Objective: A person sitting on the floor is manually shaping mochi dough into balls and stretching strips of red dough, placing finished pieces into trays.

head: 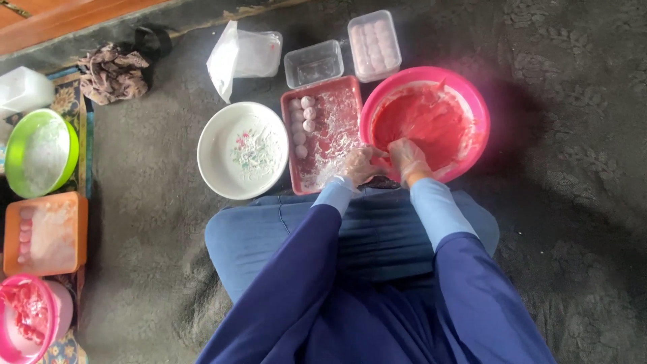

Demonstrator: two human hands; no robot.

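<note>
Red dough fills the pink bowl; left hand and right hand pinch one lump together at the near rim, where sticky dough may tear the gloves or drop.

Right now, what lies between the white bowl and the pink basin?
In the head view, a red tray of floured dough balls lies between white bowl and pink basin.
</note>
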